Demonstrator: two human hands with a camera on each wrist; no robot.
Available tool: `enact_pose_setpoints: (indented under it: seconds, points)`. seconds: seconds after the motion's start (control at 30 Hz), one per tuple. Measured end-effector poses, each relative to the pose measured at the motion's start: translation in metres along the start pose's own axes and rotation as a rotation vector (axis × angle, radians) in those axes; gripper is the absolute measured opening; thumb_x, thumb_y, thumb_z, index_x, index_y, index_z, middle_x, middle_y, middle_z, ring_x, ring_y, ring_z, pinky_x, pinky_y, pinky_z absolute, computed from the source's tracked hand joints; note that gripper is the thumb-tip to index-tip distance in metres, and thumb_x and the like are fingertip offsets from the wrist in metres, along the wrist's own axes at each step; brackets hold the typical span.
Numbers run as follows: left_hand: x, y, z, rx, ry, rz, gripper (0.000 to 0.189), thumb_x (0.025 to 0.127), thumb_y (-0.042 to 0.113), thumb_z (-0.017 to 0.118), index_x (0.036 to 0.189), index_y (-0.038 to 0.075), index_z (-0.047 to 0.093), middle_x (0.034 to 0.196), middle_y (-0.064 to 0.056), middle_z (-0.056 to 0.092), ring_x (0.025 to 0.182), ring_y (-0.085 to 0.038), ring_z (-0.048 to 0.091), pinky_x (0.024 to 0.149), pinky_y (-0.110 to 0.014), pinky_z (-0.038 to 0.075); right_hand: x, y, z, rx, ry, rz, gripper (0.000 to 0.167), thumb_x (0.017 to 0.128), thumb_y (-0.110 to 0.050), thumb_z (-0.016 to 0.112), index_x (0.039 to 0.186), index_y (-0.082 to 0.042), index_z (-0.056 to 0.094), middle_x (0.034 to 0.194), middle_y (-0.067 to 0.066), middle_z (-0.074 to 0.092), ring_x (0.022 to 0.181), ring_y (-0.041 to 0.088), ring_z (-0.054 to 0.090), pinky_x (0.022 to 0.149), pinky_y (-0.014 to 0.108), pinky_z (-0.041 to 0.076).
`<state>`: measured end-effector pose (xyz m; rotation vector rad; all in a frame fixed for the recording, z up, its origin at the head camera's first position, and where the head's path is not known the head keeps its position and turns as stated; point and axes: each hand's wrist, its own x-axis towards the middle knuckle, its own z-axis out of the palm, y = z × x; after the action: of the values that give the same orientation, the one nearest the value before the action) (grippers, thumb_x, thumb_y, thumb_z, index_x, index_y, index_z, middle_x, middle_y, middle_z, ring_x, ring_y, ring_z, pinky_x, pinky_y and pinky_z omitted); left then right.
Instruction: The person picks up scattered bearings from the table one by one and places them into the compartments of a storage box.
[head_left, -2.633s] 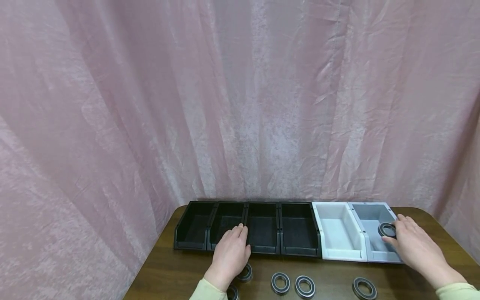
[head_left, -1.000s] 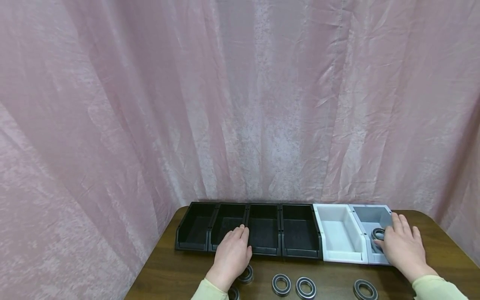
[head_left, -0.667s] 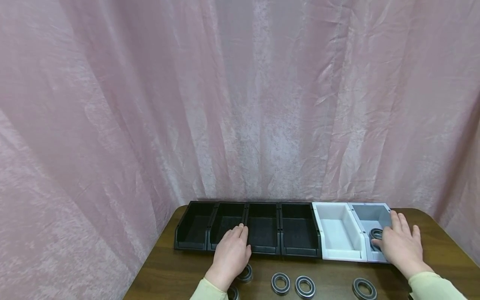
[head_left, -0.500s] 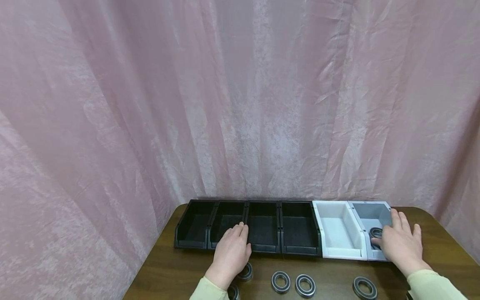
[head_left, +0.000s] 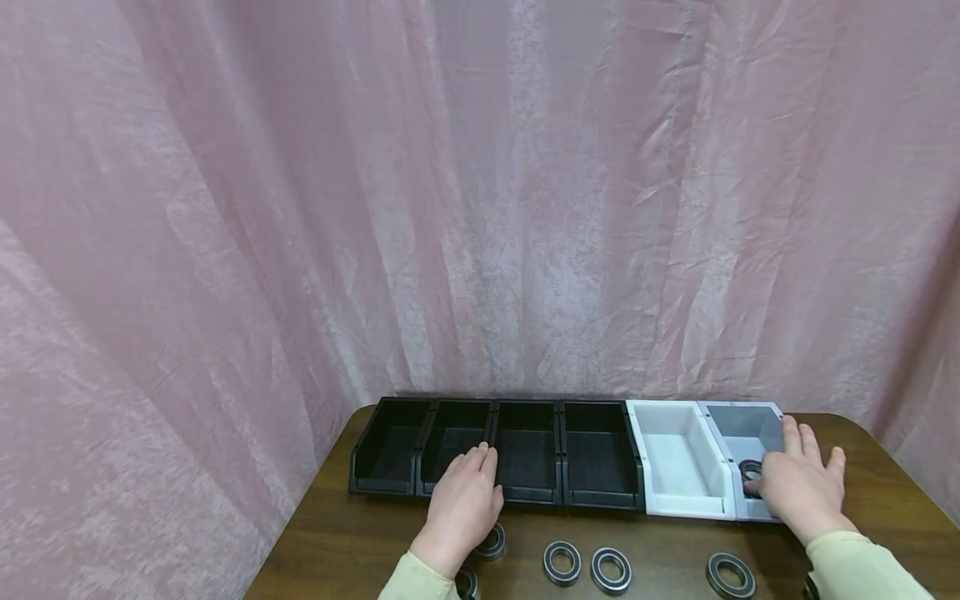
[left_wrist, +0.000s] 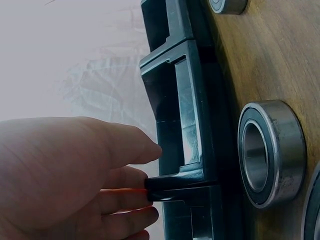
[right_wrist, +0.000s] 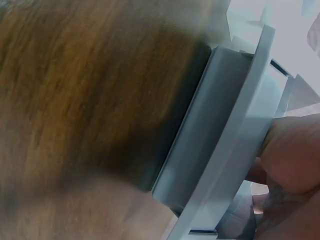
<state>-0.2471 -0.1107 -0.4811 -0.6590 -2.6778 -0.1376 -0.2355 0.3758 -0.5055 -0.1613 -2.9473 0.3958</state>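
Observation:
My right hand (head_left: 806, 487) reaches into the grey bin (head_left: 742, 418) at the right end of the row. Its thumb and a finger pinch a ball bearing (head_left: 744, 469) low inside, partly hidden by the thumb; other fingers extend past the bin's right wall. In the right wrist view the thumb (right_wrist: 295, 155) bends over the bin's edge (right_wrist: 220, 165). My left hand (head_left: 463, 504) rests with straight fingers on the front of the black bins (head_left: 527, 498), holding nothing. Below it lies a ball bearing (left_wrist: 290, 150), partly covered in the head view.
A white bin (head_left: 678, 504) stands between the black bins and the grey one. Several more bearings lie on the wooden table (head_left: 322, 542), among them a pair (head_left: 548, 563) in the middle and one bearing (head_left: 712, 575) farther right. A pink curtain (head_left: 480, 250) hangs behind.
My right hand has moved left and carried the bearing from the grey bin's right side down deeper into it. My left hand has stayed in place.

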Motion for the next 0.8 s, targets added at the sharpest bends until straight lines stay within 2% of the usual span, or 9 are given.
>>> enact_pose_setpoints:
  seconds: [0.5, 0.8]
  points:
    - [0.0005, 0.0008, -0.0001, 0.008, -0.021, -0.010, 0.053, 0.097, 0.022, 0.083, 0.141, -0.005, 0.070, 0.147, -0.021, 0.068, 0.135, -0.032, 0.067, 0.118, -0.047, 0.052, 0.0042, 0.0000, 0.0012, -0.046, -0.048, 0.017, 0.039, 0.084, -0.025, 0.090, 0.100, 0.009, 0.078, 0.164, 0.050, 0.005, 0.152, 0.070, 0.003, 0.121, 0.085, -0.006]
    - [-0.0001, 0.0003, 0.0008, 0.020, -0.016, -0.004, 0.053, 0.097, 0.023, 0.083, 0.141, -0.004, 0.070, 0.146, -0.021, 0.068, 0.134, -0.032, 0.068, 0.118, -0.046, 0.052, 0.0081, 0.0033, 0.0033, -0.048, -0.039, 0.008, 0.050, 0.084, -0.028, 0.091, 0.109, 0.012, 0.075, 0.164, 0.050, 0.006, 0.152, 0.069, 0.004, 0.123, 0.082, -0.007]
